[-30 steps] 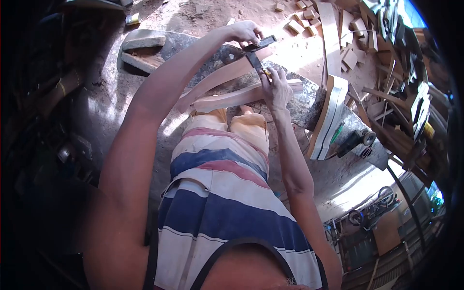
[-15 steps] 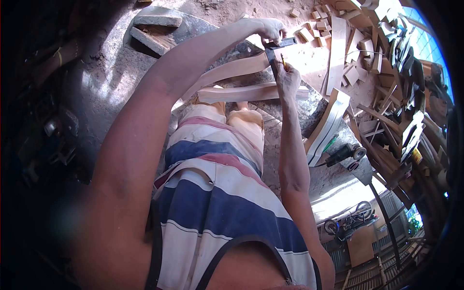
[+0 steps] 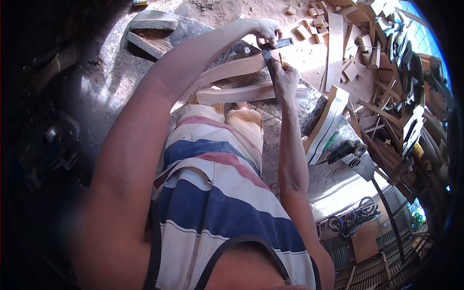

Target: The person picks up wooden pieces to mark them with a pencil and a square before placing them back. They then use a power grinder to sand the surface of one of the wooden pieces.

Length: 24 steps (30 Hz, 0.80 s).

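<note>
A dark try square [image 3: 284,43] lies across the end of a curved wooden piece [image 3: 237,69]. My left hand [image 3: 267,32] is closed at the square's corner, its fingertips pinching it. Just below, my right hand [image 3: 287,79] grips a yellow pencil [image 3: 282,60], close beside the square's dark blade. The pencil points away from me, near the blade's edge. A second curved wooden piece [image 3: 237,94] lies nearer my legs, passing beneath my right wrist.
To the right are another curved piece [image 3: 328,121] and an angle grinder [image 3: 345,152]. Small wood blocks [image 3: 318,22], a long board [image 3: 334,53] and piled offcuts [image 3: 386,111] lie beyond. Two rough slabs [image 3: 153,24] rest at the upper left.
The view has shifted slightly. Both hands stay at the try square and wood end, with the pencil still in my right hand.
</note>
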Motion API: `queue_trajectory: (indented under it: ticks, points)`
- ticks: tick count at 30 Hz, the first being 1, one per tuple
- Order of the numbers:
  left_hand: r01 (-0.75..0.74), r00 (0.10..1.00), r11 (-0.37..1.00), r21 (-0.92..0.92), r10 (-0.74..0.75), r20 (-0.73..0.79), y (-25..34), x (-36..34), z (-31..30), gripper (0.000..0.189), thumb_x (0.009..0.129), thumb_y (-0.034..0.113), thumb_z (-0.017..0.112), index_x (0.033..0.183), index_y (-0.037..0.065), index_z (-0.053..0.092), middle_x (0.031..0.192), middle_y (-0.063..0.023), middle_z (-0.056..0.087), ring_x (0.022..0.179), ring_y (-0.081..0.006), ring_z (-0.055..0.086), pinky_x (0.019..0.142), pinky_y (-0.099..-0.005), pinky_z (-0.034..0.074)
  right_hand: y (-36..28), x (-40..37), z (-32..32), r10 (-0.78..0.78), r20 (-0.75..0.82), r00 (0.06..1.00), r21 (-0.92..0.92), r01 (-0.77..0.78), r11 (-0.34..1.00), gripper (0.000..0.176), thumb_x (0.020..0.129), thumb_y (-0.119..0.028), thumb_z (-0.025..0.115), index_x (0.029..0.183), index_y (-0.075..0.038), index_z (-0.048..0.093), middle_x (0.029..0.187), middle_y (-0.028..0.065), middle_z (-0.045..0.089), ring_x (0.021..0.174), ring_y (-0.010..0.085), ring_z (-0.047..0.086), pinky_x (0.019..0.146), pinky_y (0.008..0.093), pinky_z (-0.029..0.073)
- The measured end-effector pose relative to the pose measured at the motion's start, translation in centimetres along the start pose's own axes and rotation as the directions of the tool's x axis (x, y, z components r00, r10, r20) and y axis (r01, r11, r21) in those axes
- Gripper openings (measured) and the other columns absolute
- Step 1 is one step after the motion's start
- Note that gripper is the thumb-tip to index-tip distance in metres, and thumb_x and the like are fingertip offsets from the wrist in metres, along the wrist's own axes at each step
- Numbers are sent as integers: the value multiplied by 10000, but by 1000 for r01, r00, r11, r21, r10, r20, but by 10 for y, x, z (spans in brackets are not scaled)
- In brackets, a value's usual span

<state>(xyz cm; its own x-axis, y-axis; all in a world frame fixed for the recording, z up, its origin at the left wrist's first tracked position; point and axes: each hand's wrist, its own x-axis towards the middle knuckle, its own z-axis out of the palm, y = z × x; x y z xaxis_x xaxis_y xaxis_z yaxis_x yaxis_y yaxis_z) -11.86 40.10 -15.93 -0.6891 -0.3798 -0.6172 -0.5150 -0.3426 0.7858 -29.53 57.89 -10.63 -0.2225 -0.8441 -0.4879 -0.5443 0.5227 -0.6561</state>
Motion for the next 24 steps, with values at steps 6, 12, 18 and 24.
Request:
queue_trajectory:
  ticks: [6, 12, 18, 24]
  points:
    - [9, 1000, 1000, 16, -9, -5, 3, -6, 3, 427, 873, 147, 862, 1268, 88, 712, 1041, -36, 656, 932, -175, 716, 693, -416, 699, 14, -7, -11, -65, -126, 990, 99, 77, 992, 551, 1129, -450, 550, 1113, 46, 791, 811, 164, 735, 784, 186, 677, 755, 374, 528]
    - [-21, 999, 997, 70, 23, -27, 10, -10, 7, 428, 877, 158, 853, 1274, 86, 711, 1031, -33, 683, 921, -164, 717, 673, -395, 685, -28, -46, -30, -18, 29, 999, 376, 5, 927, 307, 1111, -225, 640, 1202, 21, 799, 935, 133, 766, 851, 120, 688, 734, 299, 535]
    - [-30, 999, 992, 122, 31, -6, 16, -11, 11, 440, 862, 165, 852, 1269, 76, 709, 1096, -52, 711, 930, -190, 721, 666, -388, 681, -13, -44, 0, -398, 1, 917, 19, 398, 917, 270, 1033, -90, 679, 1281, -34, 769, 968, 129, 703, 866, 247, 690, 788, 375, 548]
    - [-34, 999, 987, 159, 35, -4, 21, -13, 13, 467, 866, 174, 856, 1296, 71, 705, 1161, -84, 733, 961, -212, 734, 677, -388, 683, -10, -36, 11, -625, -15, 781, -140, 617, 775, 312, 1032, -63, 655, 1336, -30, 717, 1158, 155, 731, 1048, 347, 701, 941, 441, 554]
